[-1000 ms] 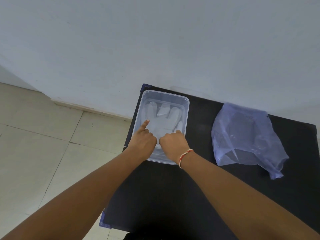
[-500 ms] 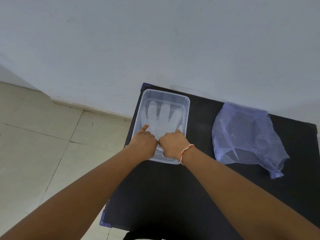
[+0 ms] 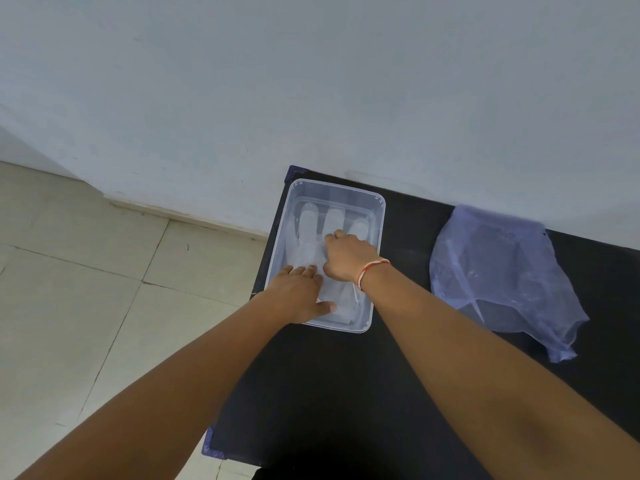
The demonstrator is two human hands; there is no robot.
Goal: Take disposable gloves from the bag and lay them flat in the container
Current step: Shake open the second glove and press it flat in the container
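A clear plastic container stands at the far left corner of the black table. A translucent disposable glove lies flat in it, fingers pointing to the wall. My left hand rests palm down on the glove's cuff end, fingers stretched out, thumb near the container's front rim. My right hand has its fingers curled and presses with its fingertips where the glove's fingers begin. The bluish plastic bag lies crumpled on the table to the right, apart from both hands.
A white wall runs right behind the table. The table's left edge drops to a tiled floor. Bare black tabletop lies between the container and the bag and in front of both.
My right hand has slid forward from the cuff toward the glove's fingers. My left hand has flattened from a pointing fist to a palm-down press near the front rim.
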